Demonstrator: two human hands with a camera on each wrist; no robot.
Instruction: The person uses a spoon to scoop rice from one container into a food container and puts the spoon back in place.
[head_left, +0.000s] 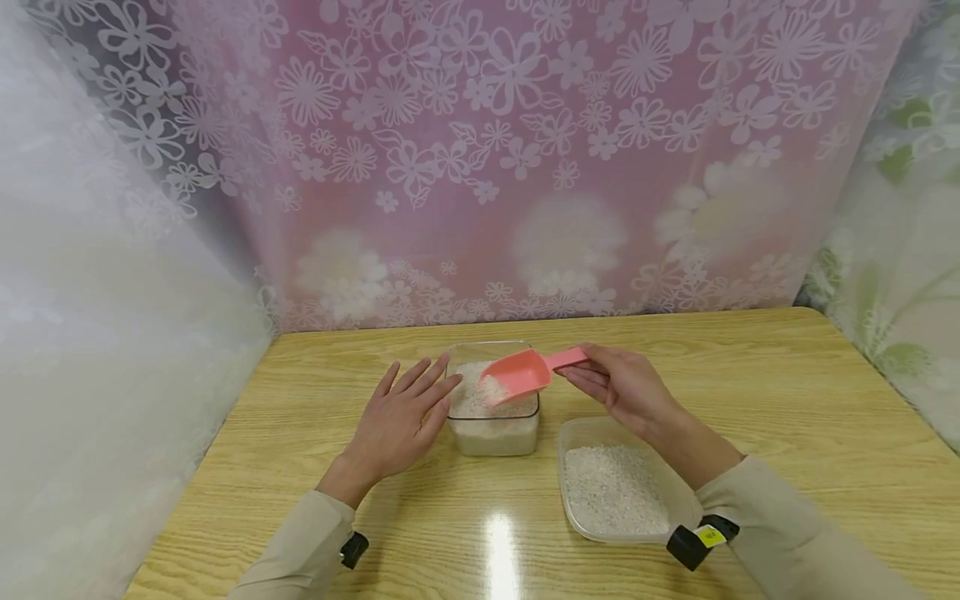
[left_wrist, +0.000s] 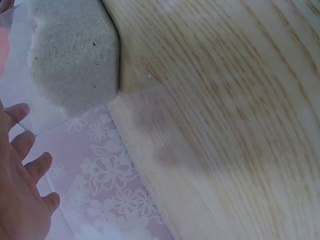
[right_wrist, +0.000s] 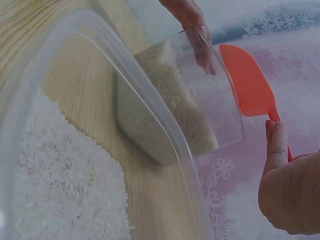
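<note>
My right hand (head_left: 626, 387) grips the handle of a pink scoop (head_left: 523, 373), fingers and thumb around it. The scoop is tilted over a clear glass container (head_left: 495, 437), with a little rice at its lip. Rice (left_wrist: 75, 55) fills much of that container. My left hand (head_left: 401, 425) lies against the container's left side with fingers straight and spread, fingertips at the rim. In the right wrist view the scoop (right_wrist: 250, 82) shows orange-red above the container's opening. A translucent plastic tub (head_left: 564, 492) holding more rice (right_wrist: 70, 170) stands below my right forearm.
The containers stand on a wood-grain table (head_left: 300, 425). A pink flowered curtain (head_left: 465, 183) hangs behind the table's far edge, with pale sheets (head_left: 135, 317) at the sides. Dark wrist devices (head_left: 690, 546) sit on both sleeves.
</note>
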